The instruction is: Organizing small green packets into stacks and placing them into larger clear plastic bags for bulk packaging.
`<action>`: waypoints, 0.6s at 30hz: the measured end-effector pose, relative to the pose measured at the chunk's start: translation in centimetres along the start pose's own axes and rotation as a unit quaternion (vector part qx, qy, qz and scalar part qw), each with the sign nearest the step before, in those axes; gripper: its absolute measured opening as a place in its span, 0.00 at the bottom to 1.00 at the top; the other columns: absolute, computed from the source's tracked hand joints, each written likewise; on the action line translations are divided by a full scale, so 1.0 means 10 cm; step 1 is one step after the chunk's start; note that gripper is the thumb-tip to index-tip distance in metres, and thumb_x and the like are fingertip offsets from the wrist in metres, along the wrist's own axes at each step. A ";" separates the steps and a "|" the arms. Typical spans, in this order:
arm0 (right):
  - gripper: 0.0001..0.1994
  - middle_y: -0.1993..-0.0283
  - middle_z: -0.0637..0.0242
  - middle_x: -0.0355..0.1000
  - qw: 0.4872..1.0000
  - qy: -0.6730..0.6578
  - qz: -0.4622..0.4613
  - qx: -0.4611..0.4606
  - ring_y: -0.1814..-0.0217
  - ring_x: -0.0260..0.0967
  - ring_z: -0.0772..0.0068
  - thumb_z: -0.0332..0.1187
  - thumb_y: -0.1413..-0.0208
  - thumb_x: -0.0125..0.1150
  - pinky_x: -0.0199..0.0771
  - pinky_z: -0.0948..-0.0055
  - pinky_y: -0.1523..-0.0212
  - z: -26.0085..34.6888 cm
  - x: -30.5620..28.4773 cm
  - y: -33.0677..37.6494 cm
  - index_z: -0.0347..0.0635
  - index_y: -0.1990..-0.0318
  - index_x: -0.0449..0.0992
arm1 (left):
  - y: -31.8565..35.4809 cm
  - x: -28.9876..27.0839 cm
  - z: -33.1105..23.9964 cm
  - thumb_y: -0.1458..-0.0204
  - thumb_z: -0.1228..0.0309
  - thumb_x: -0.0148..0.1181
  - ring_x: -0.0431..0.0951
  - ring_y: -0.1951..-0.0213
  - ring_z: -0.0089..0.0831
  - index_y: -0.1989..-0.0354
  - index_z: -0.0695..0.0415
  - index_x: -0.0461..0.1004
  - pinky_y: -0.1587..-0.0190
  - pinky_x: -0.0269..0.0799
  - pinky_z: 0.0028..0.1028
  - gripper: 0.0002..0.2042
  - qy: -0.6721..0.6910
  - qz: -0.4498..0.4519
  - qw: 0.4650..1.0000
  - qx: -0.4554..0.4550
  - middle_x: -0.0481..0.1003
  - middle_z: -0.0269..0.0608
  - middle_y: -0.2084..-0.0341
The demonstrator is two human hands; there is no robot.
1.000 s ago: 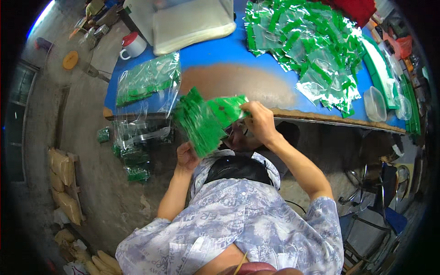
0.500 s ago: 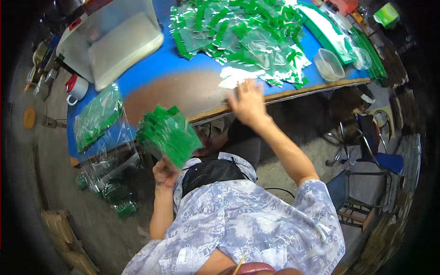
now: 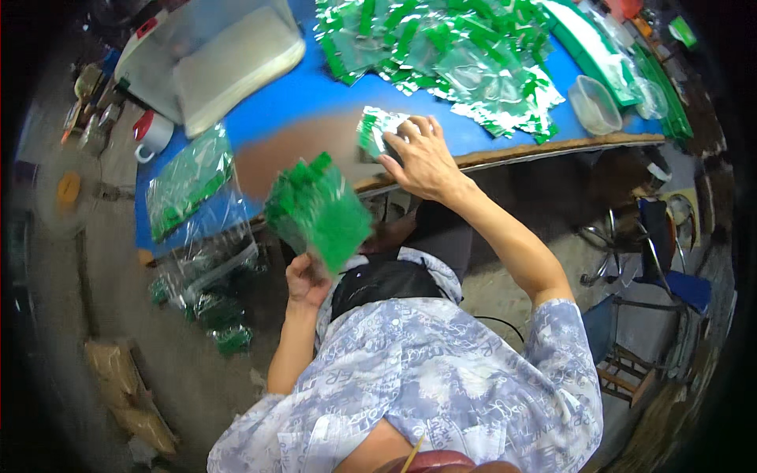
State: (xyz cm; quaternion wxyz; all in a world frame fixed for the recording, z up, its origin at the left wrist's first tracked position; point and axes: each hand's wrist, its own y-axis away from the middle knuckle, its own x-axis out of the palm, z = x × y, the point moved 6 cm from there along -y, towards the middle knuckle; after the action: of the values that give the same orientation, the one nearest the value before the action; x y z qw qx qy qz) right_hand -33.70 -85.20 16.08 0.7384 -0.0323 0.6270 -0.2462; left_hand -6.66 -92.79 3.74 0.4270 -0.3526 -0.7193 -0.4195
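My left hand (image 3: pixel 307 280) is closed around the lower edge of a thick, blurred stack of green plastic packets (image 3: pixel 319 213). It holds the stack in front of the table edge. My right hand (image 3: pixel 426 158) reaches over the table's near edge with its fingers spread. Its fingertips lie on a single clear-and-green packet (image 3: pixel 372 134), which rests apart from the others. Behind it spreads a large heap of similar shiny packets (image 3: pixel 441 47). The underside of the right fingers is hidden.
On the blue table (image 3: pixel 315 94) stand a clear bin (image 3: pixel 236 71), a red-and-white mug (image 3: pixel 154 134), a bagged packet stack (image 3: pixel 189 185), a clear tub (image 3: pixel 593 106) and a green tray (image 3: pixel 591 47). A filled bag (image 3: pixel 217 307) hangs at the left; chairs (image 3: pixel 670 276) stand right.
My right hand has drawn one packet leftward, away from the heap. The left hand still holds its stack. The whole view has shifted slightly.
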 end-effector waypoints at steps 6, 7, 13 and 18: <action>0.18 0.50 0.51 0.69 0.927 -0.334 0.152 -0.080 0.45 0.65 0.46 0.38 0.35 0.49 0.65 0.58 0.43 0.52 0.37 -0.32 0.37 0.45 0.72 | -0.16 0.00 -0.06 0.56 0.72 0.67 0.72 0.42 0.44 0.43 0.63 0.70 0.34 0.62 0.48 0.28 -0.006 -0.073 0.995 0.064 0.74 0.49 0.47; 0.20 0.48 0.49 0.69 0.940 -0.336 0.060 -0.013 0.44 0.66 0.46 0.40 0.34 0.49 0.64 0.58 0.41 0.42 0.30 -0.38 0.37 0.41 0.69 | -0.17 0.02 -0.07 0.56 0.72 0.67 0.72 0.42 0.44 0.43 0.63 0.70 0.34 0.62 0.48 0.28 -0.001 -0.075 0.994 0.081 0.74 0.49 0.47; 0.53 0.25 0.37 0.41 0.880 -0.441 0.167 0.048 0.22 0.41 0.46 0.54 0.48 0.68 0.44 0.59 0.26 0.97 0.16 -0.12 0.30 0.28 0.42 | -0.01 0.55 -0.08 0.54 0.76 0.66 0.76 0.49 0.35 0.45 0.58 0.71 0.42 0.71 0.36 0.25 -0.102 -0.092 0.987 0.080 0.76 0.38 0.52; 0.71 0.35 0.50 0.56 0.826 -0.562 -0.010 -0.030 0.31 0.57 0.52 0.28 0.71 0.84 0.69 0.53 0.38 0.77 -0.30 -0.54 0.43 0.26 0.27 | -0.30 1.21 -0.74 0.55 0.70 0.70 0.72 0.44 0.36 0.38 0.57 0.62 0.40 0.67 0.35 0.34 -0.476 0.010 0.830 0.292 0.71 0.41 0.46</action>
State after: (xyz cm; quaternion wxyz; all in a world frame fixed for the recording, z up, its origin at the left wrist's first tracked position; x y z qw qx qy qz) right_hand -28.51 -90.74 22.36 0.9594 -0.1934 0.1097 -0.1737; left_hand -11.63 -98.88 15.98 0.1192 -0.3741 -0.9191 0.0339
